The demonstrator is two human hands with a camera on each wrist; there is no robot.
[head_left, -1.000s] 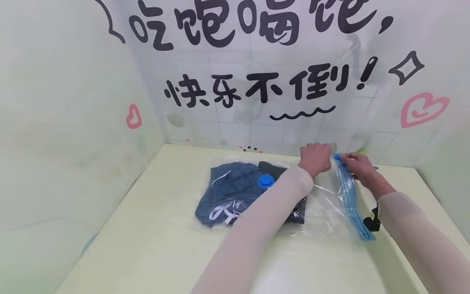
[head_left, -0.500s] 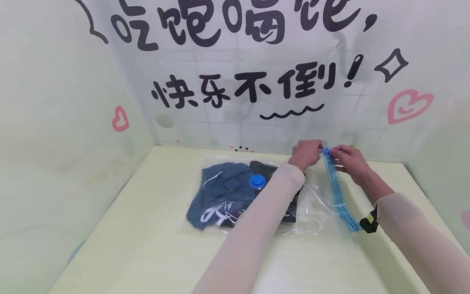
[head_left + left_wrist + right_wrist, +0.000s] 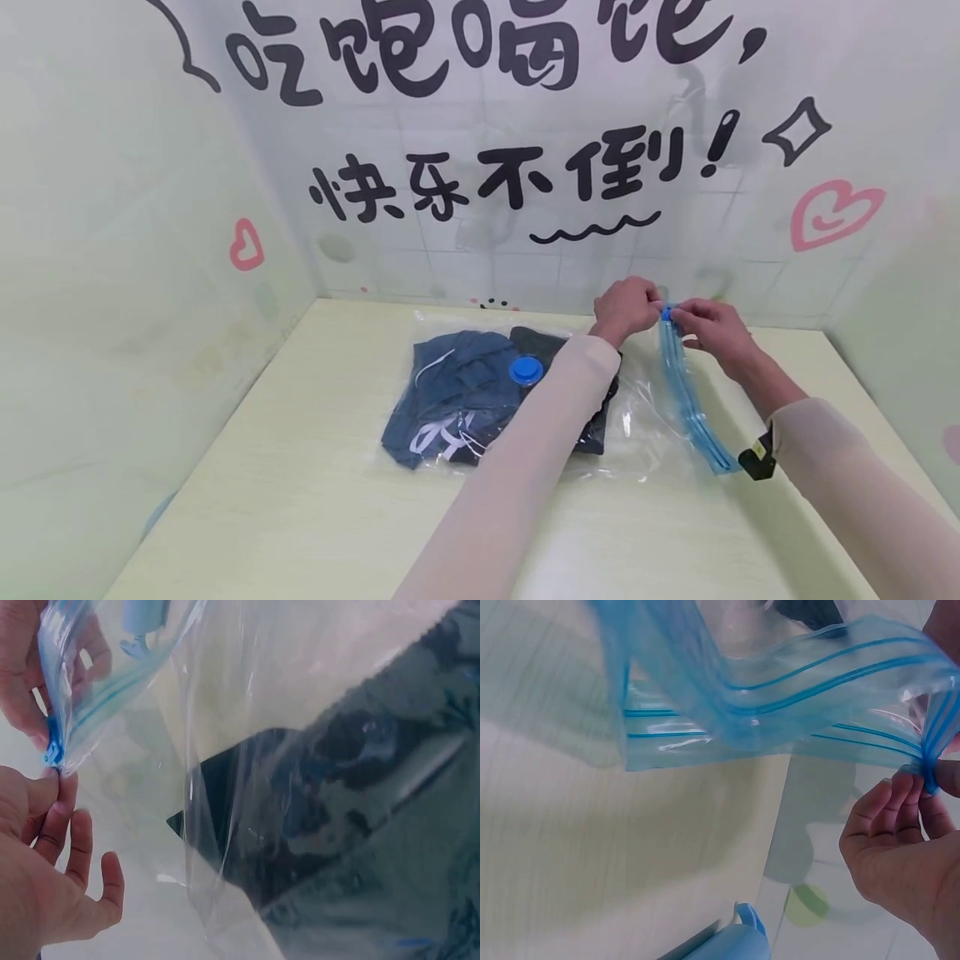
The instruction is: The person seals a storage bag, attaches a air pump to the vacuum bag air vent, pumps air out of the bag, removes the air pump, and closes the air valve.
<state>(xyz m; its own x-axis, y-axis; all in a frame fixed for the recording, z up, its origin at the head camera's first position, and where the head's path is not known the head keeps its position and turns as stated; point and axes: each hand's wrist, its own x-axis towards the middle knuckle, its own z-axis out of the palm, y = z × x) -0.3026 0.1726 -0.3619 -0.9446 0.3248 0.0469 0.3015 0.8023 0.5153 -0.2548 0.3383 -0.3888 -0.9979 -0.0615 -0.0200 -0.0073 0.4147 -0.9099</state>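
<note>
A clear plastic bag (image 3: pixel 637 425) with a blue-edged zip strip (image 3: pixel 686 400) lies on the table, dark and blue clothes (image 3: pixel 465 375) inside, a round blue valve (image 3: pixel 526 370) on top. At the strip's far end, my left hand (image 3: pixel 628 307) pinches the bag's corner between thumb and finger; its other fingers are loosely bent in the left wrist view. Just right of it, my right hand (image 3: pixel 716 329) pinches the small blue slider (image 3: pixel 53 746) at that end. In the right wrist view the strip's two sides stand apart away from the slider.
A light blue cylindrical object with a handle (image 3: pixel 731 943) lies near the table's far edge, seen in the right wrist view. Printed walls enclose the pale table (image 3: pixel 300 467) at the back and sides. A black device (image 3: pixel 757 460) is on my right wrist.
The head view has shifted slightly. My left hand has come to the strip's far corner, beside my right hand, and now pinches it; the strip's far end has moved a little left.
</note>
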